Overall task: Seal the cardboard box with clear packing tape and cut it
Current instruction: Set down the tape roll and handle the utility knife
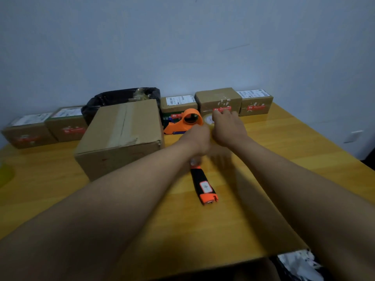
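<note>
A large cardboard box point(119, 134) stands left of centre on the yellow table, its top flaps closed along a seam. Just right of it sits an orange tape dispenser point(182, 122). A roll of clear packing tape point(208, 119) lies beside the dispenser, mostly covered by my right hand point(227, 126), whose fingers curl over it. My left hand point(197, 138) is curled close against the right one, and its fingers are hidden. An orange and black utility knife point(204, 185) lies on the table under my left wrist.
Several small labelled parcels line the back edge by the wall, two at the left point(46, 126) and three at the right point(219, 101). A black-lined bin point(121, 98) stands behind the big box. The table's right edge point(334, 142) runs diagonally.
</note>
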